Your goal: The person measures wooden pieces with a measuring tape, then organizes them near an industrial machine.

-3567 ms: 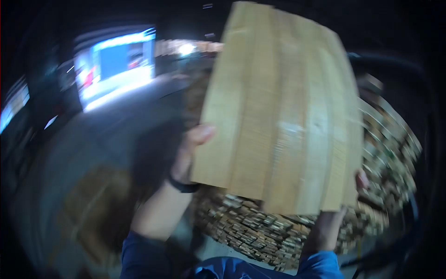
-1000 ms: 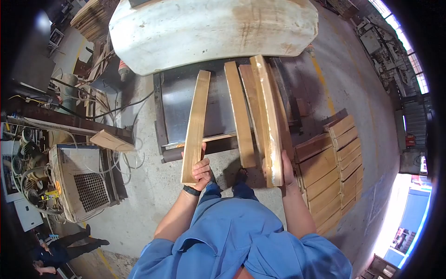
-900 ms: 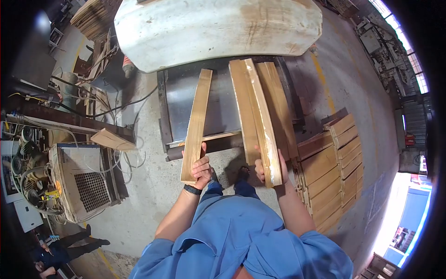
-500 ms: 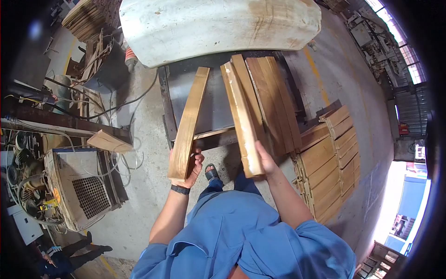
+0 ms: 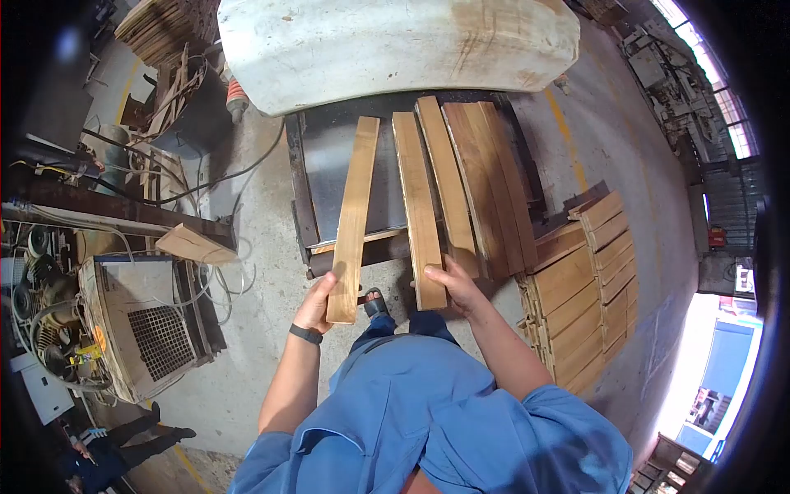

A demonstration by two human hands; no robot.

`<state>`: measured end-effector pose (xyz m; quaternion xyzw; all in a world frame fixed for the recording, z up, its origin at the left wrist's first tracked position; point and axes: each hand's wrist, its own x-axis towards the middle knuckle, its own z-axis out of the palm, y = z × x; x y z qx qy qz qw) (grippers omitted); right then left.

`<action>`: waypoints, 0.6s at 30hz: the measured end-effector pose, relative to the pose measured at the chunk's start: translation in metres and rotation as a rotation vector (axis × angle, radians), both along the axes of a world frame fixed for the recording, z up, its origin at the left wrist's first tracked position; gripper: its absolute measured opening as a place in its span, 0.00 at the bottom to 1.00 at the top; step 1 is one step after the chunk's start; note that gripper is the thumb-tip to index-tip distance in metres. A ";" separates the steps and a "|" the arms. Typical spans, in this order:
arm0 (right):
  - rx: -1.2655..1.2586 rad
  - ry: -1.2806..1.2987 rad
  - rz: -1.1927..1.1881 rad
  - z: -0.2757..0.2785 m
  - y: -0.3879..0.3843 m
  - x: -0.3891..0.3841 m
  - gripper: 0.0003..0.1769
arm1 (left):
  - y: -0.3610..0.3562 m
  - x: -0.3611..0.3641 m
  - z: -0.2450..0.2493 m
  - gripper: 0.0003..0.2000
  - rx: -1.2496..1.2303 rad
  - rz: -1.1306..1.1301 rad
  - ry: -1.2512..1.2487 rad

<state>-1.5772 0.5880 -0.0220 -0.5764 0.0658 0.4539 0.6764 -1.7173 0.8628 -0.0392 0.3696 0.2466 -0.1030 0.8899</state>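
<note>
My left hand (image 5: 315,305) is closed round the near end of a long wooden plank (image 5: 355,222), its thumb on the edge. My right hand (image 5: 454,284) grips the near end of a second plank (image 5: 420,210), thumb on top and fingers hidden beneath. Both planks slant away from me, apart from each other, with their far ends over the dark metal table (image 5: 309,216). Just right of the second plank lies another light plank (image 5: 444,177). Beside it several darker brown planks (image 5: 490,185) lie side by side.
A large white stained cover (image 5: 395,49) spans the table's far side. Stacked boards (image 5: 576,288) stand at the right. At the left are a machine with a grille (image 5: 144,329), hoses and a bin of scrap wood (image 5: 193,107). Another person (image 5: 115,453) is at the lower left.
The right-hand plank has turned from its glue-marked narrow side to its broad face. The left-hand plank has tilted more upright in view, and my left hand has moved to its outer edge.
</note>
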 end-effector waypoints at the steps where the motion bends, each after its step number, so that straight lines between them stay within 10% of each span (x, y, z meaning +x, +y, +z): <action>1: 0.032 0.022 0.012 0.003 0.000 0.001 0.36 | 0.000 -0.001 -0.004 0.31 0.074 0.001 0.059; 8: -0.169 -0.084 -0.017 -0.002 -0.006 0.013 0.37 | -0.008 0.002 -0.013 0.26 0.533 0.075 0.102; 12: -0.238 -0.168 0.029 -0.023 -0.019 0.019 0.39 | -0.009 0.003 0.011 0.27 -0.068 0.178 0.221; 15: -0.167 -0.112 -0.026 -0.028 -0.025 0.018 0.39 | -0.013 0.007 0.013 0.26 -1.023 0.097 -0.268; 18: -0.073 -0.061 -0.041 -0.024 -0.025 0.021 0.35 | -0.023 -0.002 -0.001 0.27 -1.263 0.240 -0.354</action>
